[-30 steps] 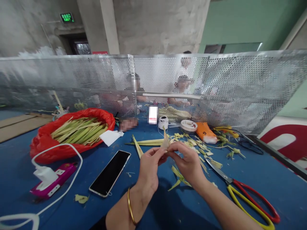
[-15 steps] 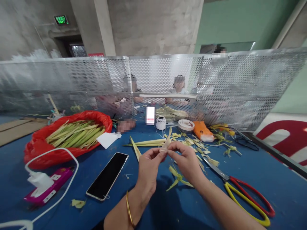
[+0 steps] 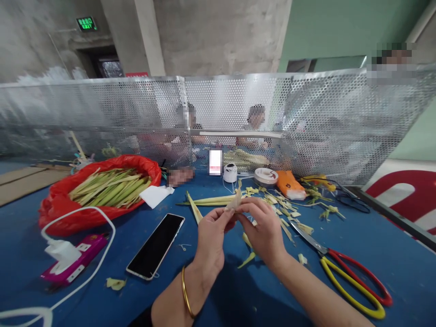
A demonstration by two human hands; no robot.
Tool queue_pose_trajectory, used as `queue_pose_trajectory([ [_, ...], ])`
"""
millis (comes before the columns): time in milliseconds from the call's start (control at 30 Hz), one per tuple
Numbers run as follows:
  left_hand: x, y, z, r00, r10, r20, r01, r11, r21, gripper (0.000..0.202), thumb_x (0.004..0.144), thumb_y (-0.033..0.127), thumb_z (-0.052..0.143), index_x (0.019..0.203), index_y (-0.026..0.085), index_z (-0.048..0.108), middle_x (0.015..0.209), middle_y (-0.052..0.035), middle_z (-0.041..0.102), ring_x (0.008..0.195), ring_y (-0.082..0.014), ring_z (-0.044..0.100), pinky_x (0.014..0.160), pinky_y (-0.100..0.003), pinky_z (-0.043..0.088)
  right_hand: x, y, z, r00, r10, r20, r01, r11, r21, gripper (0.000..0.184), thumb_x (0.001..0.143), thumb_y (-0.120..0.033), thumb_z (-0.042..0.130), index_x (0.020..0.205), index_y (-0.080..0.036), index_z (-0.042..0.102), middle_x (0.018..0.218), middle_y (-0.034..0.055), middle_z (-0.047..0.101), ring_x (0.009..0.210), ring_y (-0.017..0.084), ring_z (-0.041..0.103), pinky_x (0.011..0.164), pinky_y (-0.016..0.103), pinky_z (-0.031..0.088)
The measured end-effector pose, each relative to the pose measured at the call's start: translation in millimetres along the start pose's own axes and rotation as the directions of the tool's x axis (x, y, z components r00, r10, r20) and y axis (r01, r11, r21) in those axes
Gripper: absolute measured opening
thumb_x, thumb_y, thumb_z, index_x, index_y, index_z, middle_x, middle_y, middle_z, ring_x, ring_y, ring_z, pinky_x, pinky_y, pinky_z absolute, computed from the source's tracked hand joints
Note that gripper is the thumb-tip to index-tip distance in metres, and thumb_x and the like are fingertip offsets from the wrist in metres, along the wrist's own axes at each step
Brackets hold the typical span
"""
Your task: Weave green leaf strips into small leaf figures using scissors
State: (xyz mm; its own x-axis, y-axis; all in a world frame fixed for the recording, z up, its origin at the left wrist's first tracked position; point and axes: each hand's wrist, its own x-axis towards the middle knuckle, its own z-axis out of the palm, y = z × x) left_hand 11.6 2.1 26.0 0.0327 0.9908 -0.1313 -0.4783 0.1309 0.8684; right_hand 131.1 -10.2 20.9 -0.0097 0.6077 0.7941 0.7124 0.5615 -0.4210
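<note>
My left hand and my right hand meet above the blue table, both pinching a small folded piece of pale palm leaf. Its tip sticks up between my fingertips. A gold bangle sits on my left wrist. Under my hands lie green leaf scraps and long leaf strips.
A black phone lies left of my hands. Red-and-yellow scissors lie to the right. A red bag of leaf strips, a pink power strip with white charger, thread spool, tape roll and orange pouch stand further back. Other people sit behind the perforated metal screen.
My hands stay together on the leaf piece, turning it slightly; the tip now leans a little differently. A person behind the screen has moved to the right.
</note>
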Motion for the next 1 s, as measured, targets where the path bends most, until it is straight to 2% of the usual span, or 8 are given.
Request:
queue_pose_trajectory([
  [100,-1,1,1.1,1.000,-0.026,0.016,0.027,0.998,-0.051,0.028,0.053,0.032,0.085,0.071,0.013,0.073,0.068,-0.0041,0.070,0.065,-0.0125,0.062,0.069,-0.025,0.050,-1,1,0,0.999,0.005,-0.048,-0.006,1.000,-0.025,0.014,0.084,-0.011,0.059,0.079,-0.023,0.062,0.095,0.0048,0.066,0.093,0.022,0.062,0.084,0.040,0.043],
  [200,-2,2,2.3,0.999,-0.042,0.033,0.045,0.996,-0.074,0.030,0.049,0.027,0.086,0.074,0.013,0.076,0.072,-0.0055,0.072,0.066,-0.0128,0.064,0.071,-0.025,0.051,-1,1,0,0.994,0.085,-0.065,-0.083,0.996,0.038,0.013,0.085,-0.012,0.057,0.078,-0.023,0.063,0.095,0.0068,0.065,0.095,0.023,0.061,0.084,0.040,0.045],
  [433,-2,2,1.9,0.998,-0.026,0.064,0.029,0.998,-0.048,0.030,0.053,0.027,0.085,0.080,0.013,0.078,0.081,-0.0080,0.075,0.071,-0.0126,0.064,0.072,-0.022,0.051,1,-3,1,0.967,0.253,0.019,-0.250,0.934,0.254,0.013,0.083,-0.013,0.059,0.074,-0.022,0.064,0.102,0.0069,0.064,0.105,0.023,0.059,0.091,0.038,0.044],
  [567,-1,3,1.1,0.997,-0.035,0.062,0.038,0.998,-0.052,0.029,0.055,0.026,0.084,0.080,0.013,0.077,0.083,-0.0085,0.075,0.074,-0.0141,0.065,0.075,-0.024,0.052,2,-2,1,0.952,0.299,0.061,-0.303,0.908,0.290,0.013,0.081,-0.013,0.061,0.073,-0.022,0.065,0.105,0.0071,0.065,0.108,0.023,0.059,0.094,0.037,0.043],
  [767,-1,6,-0.1,0.986,-0.086,0.142,0.093,0.995,-0.045,0.032,0.058,0.026,0.083,0.086,0.012,0.076,0.086,-0.0093,0.074,0.078,-0.0149,0.065,0.078,-0.024,0.051,9,2,-7,0.965,0.231,0.124,-0.255,0.935,0.246,0.014,0.083,-0.014,0.059,0.073,-0.022,0.063,0.104,0.0082,0.064,0.109,0.024,0.058,0.093,0.038,0.043],
  [900,-1,6,0.5,0.984,-0.089,0.152,0.098,0.994,-0.056,0.022,0.058,0.025,0.084,0.075,0.014,0.074,0.077,-0.0054,0.072,0.073,-0.0134,0.064,0.077,-0.024,0.051,12,6,-12,0.977,0.129,0.170,-0.157,0.975,0.157,0.014,0.082,-0.011,0.056,0.074,-0.022,0.059,0.108,0.0096,0.063,0.109,0.026,0.056,0.092,0.042,0.042],
  [1000,-2,4,2.1,0.988,-0.055,0.143,0.067,0.994,-0.084,0.021,0.056,0.022,0.084,0.069,0.015,0.069,0.074,-0.0028,0.070,0.073,-0.0120,0.063,0.077,-0.023,0.050,10,7,-10,0.978,0.125,0.167,-0.145,0.983,0.110,0.013,0.082,-0.011,0.054,0.075,-0.022,0.056,0.112,0.0105,0.062,0.110,0.027,0.055,0.093,0.043,0.041],
])
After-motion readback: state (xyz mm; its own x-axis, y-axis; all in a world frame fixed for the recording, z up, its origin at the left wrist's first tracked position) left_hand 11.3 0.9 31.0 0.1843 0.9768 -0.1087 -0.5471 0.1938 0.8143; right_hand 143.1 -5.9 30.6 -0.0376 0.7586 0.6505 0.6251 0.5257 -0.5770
